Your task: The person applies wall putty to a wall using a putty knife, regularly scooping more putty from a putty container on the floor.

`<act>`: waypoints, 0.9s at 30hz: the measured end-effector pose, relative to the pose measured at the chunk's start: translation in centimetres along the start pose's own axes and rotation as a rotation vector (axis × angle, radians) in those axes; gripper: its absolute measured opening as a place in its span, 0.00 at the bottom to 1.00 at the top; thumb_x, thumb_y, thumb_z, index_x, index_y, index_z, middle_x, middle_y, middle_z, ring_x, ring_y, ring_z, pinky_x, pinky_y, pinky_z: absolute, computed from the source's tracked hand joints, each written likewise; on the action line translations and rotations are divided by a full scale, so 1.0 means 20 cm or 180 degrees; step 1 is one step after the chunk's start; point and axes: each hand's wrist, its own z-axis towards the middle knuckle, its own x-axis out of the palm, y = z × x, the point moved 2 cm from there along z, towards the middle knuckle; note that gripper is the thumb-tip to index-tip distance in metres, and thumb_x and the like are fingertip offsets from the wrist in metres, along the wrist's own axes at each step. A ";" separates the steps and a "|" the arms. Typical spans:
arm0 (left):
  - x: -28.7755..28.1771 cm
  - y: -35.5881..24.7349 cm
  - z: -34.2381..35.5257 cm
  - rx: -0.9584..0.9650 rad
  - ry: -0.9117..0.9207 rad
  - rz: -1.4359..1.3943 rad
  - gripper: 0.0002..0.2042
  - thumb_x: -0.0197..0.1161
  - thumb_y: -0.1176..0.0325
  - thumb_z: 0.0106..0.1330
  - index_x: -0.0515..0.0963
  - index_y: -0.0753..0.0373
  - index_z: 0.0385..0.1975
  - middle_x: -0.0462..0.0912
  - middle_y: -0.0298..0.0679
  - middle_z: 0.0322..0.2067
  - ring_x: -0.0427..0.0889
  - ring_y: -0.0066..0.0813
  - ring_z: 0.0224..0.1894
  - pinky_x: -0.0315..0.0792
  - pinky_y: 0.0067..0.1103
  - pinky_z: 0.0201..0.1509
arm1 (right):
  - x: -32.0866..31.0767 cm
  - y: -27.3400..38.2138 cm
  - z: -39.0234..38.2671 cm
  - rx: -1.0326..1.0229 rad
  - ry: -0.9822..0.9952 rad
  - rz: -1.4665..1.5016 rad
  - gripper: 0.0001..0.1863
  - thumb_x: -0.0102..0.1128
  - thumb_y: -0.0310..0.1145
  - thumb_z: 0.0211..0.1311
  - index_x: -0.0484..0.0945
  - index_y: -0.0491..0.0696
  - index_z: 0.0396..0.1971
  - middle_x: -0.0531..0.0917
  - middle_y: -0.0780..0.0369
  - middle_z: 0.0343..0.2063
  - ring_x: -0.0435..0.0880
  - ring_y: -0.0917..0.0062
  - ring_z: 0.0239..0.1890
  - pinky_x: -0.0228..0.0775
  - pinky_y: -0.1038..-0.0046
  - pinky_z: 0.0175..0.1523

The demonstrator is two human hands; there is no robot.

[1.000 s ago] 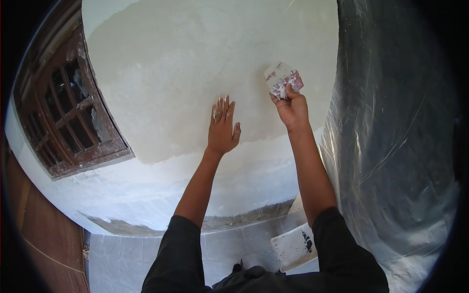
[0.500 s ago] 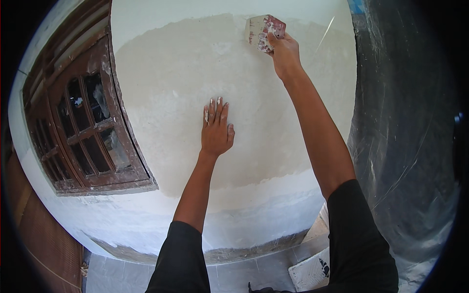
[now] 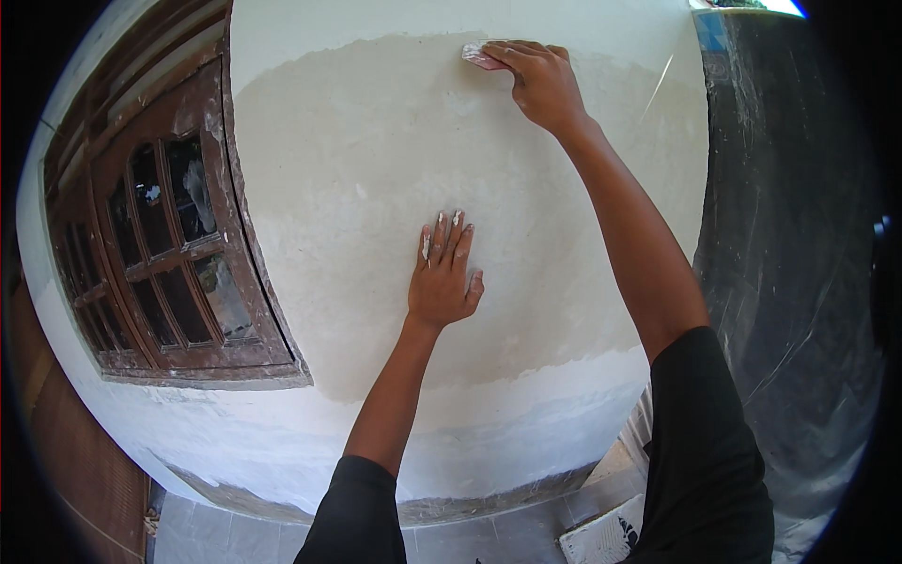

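My right hand [image 3: 543, 80] grips a flat, putty-smeared scraper [image 3: 479, 54] with a reddish part, held against the wall near the upper edge of a beige patch. The scraper is tilted and partly hidden by my fingers. My left hand [image 3: 443, 268] lies flat on the beige patch [image 3: 338, 188], lower down near the middle, fingers apart and flecked with white paste. The wall [image 3: 470, 428] is white above and below that patch.
A brown wooden window [image 3: 178, 268] with small panes is at the left. Dark plastic sheeting [image 3: 794, 263] hangs at the right. At the bottom, grey tiles [image 3: 470, 545] bear a white paste-smeared tray [image 3: 592, 531]. A brown woven panel [image 3: 75, 451] stands lower left.
My right hand has moved up the wall with the scraper and turned, so the scraper now shows nearly edge-on. My left hand still rests flat, slightly shifted in the picture.
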 end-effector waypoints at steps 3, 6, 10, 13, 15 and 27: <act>-0.01 0.00 0.00 0.0018 -0.0056 -0.0062 0.34 0.57 0.61 0.63 0.62 0.69 0.70 0.60 0.53 0.73 0.52 0.55 0.78 0.44 0.49 0.79 | 0.01 0.06 -0.17 -0.0039 -0.0091 -0.0331 0.30 0.56 0.15 0.49 0.84 0.55 0.53 0.86 0.69 0.53 0.81 0.73 0.58 0.62 0.62 0.61; -0.01 0.01 0.00 -0.0004 -0.0057 -0.0015 0.33 0.57 0.61 0.63 0.63 0.69 0.69 0.61 0.52 0.73 0.53 0.54 0.78 0.44 0.49 0.79 | -0.01 0.13 -0.32 -0.0006 -0.0074 -0.0423 0.29 0.57 0.14 0.51 0.83 0.56 0.53 0.86 0.70 0.53 0.82 0.74 0.58 0.61 0.62 0.61; -0.01 0.01 -0.01 -0.0048 -0.0054 0.0006 0.33 0.56 0.61 0.64 0.64 0.69 0.69 0.62 0.52 0.73 0.54 0.54 0.78 0.45 0.49 0.79 | -0.04 0.10 -0.19 0.0014 -0.0357 -0.0469 0.27 0.57 0.16 0.54 0.83 0.56 0.53 0.86 0.70 0.53 0.83 0.74 0.57 0.59 0.62 0.63; 0.01 -0.02 0.01 0.0000 -0.0090 -0.0054 0.32 0.56 0.61 0.64 0.64 0.69 0.68 0.62 0.52 0.73 0.54 0.54 0.78 0.45 0.49 0.79 | -0.03 0.02 -0.02 -0.0034 -0.0527 -0.0459 0.27 0.57 0.16 0.55 0.83 0.56 0.53 0.86 0.70 0.53 0.82 0.74 0.58 0.58 0.62 0.64; 0.01 -0.01 0.01 0.0003 -0.0074 -0.0042 0.32 0.56 0.61 0.64 0.64 0.69 0.68 0.62 0.52 0.73 0.54 0.54 0.77 0.45 0.49 0.79 | 0.03 0.02 -0.03 0.0012 -0.0395 -0.0460 0.29 0.56 0.15 0.53 0.82 0.56 0.55 0.85 0.70 0.55 0.81 0.73 0.60 0.57 0.59 0.65; 0.00 -0.01 0.00 -0.0058 -0.0020 0.0127 0.32 0.55 0.63 0.62 0.65 0.70 0.68 0.62 0.53 0.73 0.55 0.55 0.77 0.44 0.49 0.79 | -0.05 0.09 -0.22 -0.0077 -0.0339 -0.0471 0.33 0.56 0.13 0.52 0.81 0.58 0.57 0.83 0.71 0.58 0.79 0.77 0.63 0.53 0.55 0.67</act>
